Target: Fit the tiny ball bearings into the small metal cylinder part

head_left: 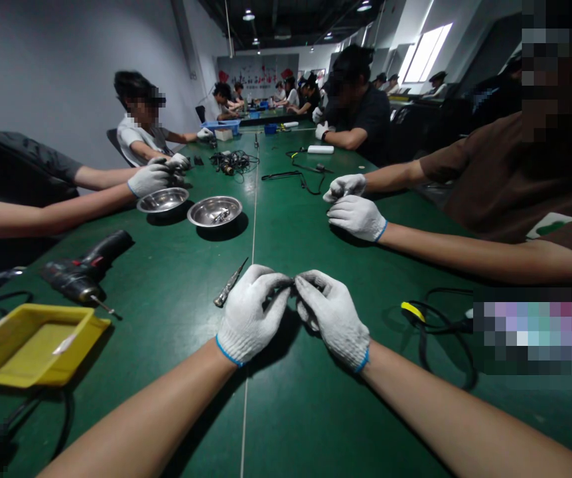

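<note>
Both my hands wear white knitted gloves with blue cuffs and meet above the green table (206, 372). My left hand (256, 312) has thumb and fingers pinched together, the fingertips darkened with dirt. My right hand (333, 315) is closed in a pinch too, its fingertips meeting those of the left. A tiny dark thing shows between the two pinches, too small to name. Just left of my left hand, a small metal screwdriver (229, 287) lies on the table.
A power drill (87, 269) and yellow tray (17, 376) lie left. Two metal bowls (162, 200) (215, 214) stand ahead, near a co-worker's gloved hands (151, 178). Another person's gloved hands (358, 218) rest ahead right. Black cable (423, 345) lies right; tangled wires (233, 162) lie farther off.
</note>
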Available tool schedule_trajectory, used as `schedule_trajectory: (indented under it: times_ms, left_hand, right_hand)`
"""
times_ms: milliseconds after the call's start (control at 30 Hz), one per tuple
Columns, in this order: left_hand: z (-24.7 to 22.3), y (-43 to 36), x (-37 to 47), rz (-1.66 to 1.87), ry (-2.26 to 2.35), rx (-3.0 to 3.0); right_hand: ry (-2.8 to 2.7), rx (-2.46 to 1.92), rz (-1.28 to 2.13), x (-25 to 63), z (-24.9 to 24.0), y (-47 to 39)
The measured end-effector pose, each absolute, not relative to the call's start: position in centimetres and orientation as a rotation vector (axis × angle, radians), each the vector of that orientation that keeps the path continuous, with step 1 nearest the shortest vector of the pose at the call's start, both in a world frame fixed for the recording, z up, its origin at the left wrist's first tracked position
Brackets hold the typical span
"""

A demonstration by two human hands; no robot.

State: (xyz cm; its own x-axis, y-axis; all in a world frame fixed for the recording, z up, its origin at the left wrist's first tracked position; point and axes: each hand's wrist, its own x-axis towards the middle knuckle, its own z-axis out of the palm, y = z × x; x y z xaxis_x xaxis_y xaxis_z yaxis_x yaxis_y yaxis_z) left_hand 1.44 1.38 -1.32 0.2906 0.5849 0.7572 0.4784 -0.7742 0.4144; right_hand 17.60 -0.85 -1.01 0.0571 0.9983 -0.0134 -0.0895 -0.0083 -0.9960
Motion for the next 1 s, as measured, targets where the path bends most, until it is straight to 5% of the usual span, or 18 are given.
schedule_trajectory:
  times_ms: [1000]
  left_hand:
    - [-0.7, 1.4, 1.5, 1.514, 1.125, 2.243]
  right_hand:
    - [-1.029, -0.94, 1.133, 17.6, -3.2, -1.0]
